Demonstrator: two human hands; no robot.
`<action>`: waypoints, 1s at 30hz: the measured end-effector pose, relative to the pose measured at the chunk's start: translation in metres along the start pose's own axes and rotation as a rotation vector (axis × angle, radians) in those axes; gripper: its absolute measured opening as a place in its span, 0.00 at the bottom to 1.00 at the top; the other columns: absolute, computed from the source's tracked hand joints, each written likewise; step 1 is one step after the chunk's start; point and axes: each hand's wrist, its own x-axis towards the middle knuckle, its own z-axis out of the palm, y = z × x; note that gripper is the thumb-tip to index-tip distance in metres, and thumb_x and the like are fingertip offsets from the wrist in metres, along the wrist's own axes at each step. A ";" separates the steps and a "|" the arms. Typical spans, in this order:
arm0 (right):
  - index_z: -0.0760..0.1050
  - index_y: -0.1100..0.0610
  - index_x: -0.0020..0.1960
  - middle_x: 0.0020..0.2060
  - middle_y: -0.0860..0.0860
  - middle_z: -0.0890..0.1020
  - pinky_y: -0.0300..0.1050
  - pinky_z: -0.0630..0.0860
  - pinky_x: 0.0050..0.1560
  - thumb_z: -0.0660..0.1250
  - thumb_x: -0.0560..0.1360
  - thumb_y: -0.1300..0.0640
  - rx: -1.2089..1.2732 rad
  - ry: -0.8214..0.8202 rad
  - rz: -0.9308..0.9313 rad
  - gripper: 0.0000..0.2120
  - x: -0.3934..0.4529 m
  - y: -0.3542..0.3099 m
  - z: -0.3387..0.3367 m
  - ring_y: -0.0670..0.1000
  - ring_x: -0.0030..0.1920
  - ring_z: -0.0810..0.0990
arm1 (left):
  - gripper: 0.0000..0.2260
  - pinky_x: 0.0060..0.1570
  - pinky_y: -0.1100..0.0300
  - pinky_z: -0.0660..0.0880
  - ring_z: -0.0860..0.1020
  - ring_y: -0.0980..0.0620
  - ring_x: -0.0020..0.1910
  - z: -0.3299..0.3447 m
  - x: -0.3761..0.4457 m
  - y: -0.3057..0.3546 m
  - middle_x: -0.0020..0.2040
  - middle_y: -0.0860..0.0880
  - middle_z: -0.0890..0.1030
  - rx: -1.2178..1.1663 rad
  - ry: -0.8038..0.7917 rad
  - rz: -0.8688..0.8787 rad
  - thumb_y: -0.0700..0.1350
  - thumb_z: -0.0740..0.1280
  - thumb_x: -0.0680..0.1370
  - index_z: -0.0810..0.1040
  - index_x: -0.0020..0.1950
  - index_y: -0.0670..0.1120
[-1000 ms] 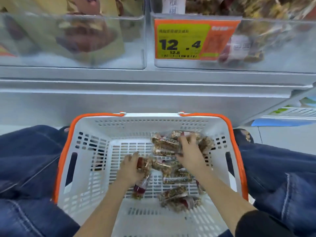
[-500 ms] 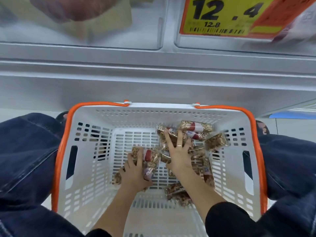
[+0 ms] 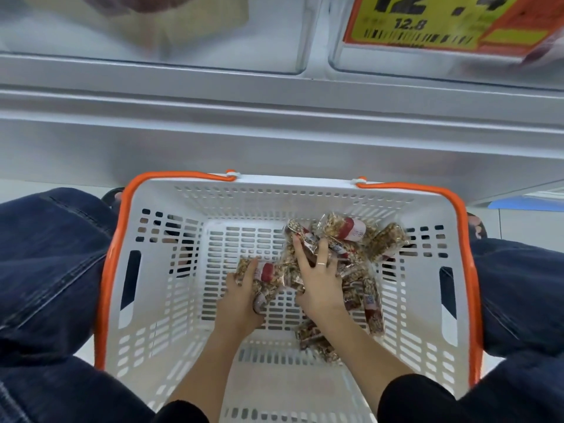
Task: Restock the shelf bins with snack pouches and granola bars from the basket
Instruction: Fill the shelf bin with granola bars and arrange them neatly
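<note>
A white plastic basket (image 3: 158,288) with an orange rim sits between my knees. Several clear-wrapped granola bars (image 3: 351,233) with red labels lie heaped in its right half. My left hand (image 3: 241,297) is curled around a few bars (image 3: 265,276) near the middle of the basket floor. My right hand (image 3: 317,279), with a ring on one finger, lies spread flat on top of the pile, fingers apart and pressing on the bars. More bars (image 3: 314,340) show below my right wrist.
A grey metal shelf edge (image 3: 274,102) runs across above the basket. Two clear shelf bins sit above it, the left bin (image 3: 152,32) holding snack pouches, the right bin (image 3: 427,59) bearing a yellow and orange price tag (image 3: 421,22). My jeans-clad legs flank the basket.
The view has tilted down, so the shelf bins slid upward. My left hand closed around a few bars and my right hand spread over the heap, pushing it together.
</note>
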 end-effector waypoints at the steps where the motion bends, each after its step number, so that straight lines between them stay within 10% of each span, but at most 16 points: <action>1: 0.28 0.39 0.73 0.74 0.57 0.33 0.59 0.72 0.63 0.71 0.72 0.58 0.031 0.005 -0.004 0.54 -0.001 0.001 -0.001 0.70 0.74 0.47 | 0.52 0.49 0.52 0.77 0.78 0.41 0.52 0.000 -0.001 0.000 0.69 0.38 0.58 -0.087 -0.027 -0.020 0.44 0.75 0.65 0.42 0.76 0.60; 7: 0.34 0.37 0.75 0.75 0.56 0.38 0.50 0.76 0.59 0.72 0.70 0.53 0.094 0.013 -0.028 0.52 -0.012 0.012 -0.004 0.67 0.74 0.51 | 0.48 0.43 0.62 0.73 0.70 0.45 0.49 -0.001 -0.020 0.008 0.58 0.43 0.62 -0.407 -0.123 -0.108 0.42 0.76 0.63 0.50 0.73 0.60; 12: 0.28 0.34 0.71 0.75 0.55 0.39 0.70 0.59 0.68 0.74 0.67 0.43 -0.008 -0.064 0.040 0.57 -0.008 0.021 -0.005 0.68 0.74 0.48 | 0.49 0.51 0.54 0.77 0.75 0.48 0.57 -0.001 -0.027 0.007 0.64 0.44 0.71 -0.643 -0.168 -0.176 0.46 0.77 0.57 0.54 0.71 0.60; 20: 0.25 0.34 0.70 0.74 0.60 0.49 0.51 0.76 0.58 0.73 0.71 0.56 0.105 0.013 -0.055 0.57 -0.022 0.015 -0.001 0.67 0.74 0.52 | 0.37 0.47 0.54 0.76 0.79 0.49 0.48 -0.016 -0.020 0.002 0.50 0.49 0.77 -0.900 -0.045 -0.325 0.39 0.73 0.69 0.58 0.72 0.47; 30: 0.34 0.29 0.71 0.70 0.56 0.57 0.57 0.68 0.65 0.74 0.67 0.50 0.391 0.183 -0.023 0.54 -0.064 0.004 -0.040 0.63 0.70 0.57 | 0.22 0.35 0.59 0.77 0.79 0.53 0.37 -0.056 -0.047 0.046 0.45 0.49 0.80 -0.754 0.133 -0.143 0.42 0.71 0.71 0.68 0.61 0.48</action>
